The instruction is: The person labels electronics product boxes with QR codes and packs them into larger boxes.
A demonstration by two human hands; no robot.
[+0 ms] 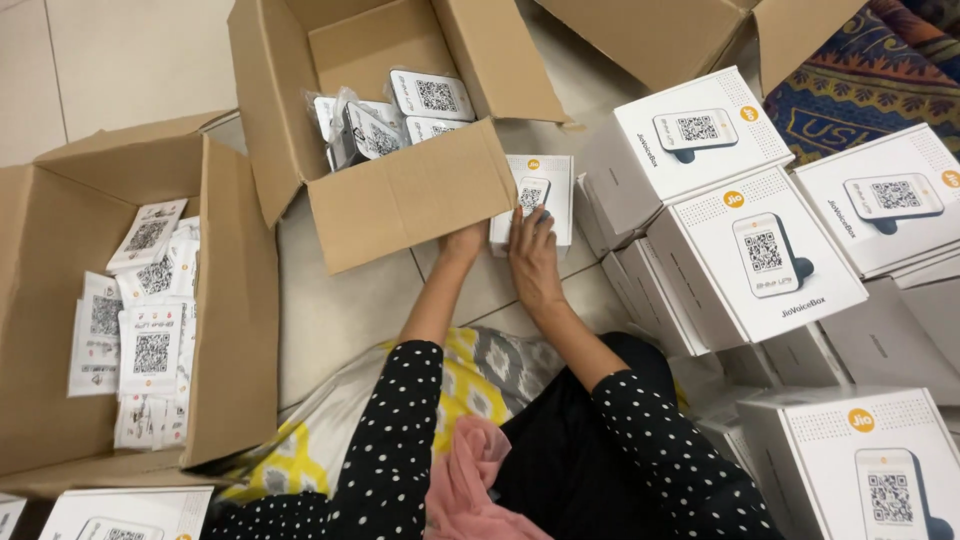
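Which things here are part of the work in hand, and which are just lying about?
In hand: small white box, under right hand and left hand; open carton of wrapped devices.

Lying about: stacked white boxes; carton of leaflets; patterned cloth.

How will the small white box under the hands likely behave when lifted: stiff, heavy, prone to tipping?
The small white box looks like rigid printed carton, so probably stiff. Its flat, low shape suggests it won't roll or tip. The right hand spans it, so it is likely light.

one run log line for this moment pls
left hand: on small white box | right hand: on same box | box: on floor beside open carton | stacked white boxes: right
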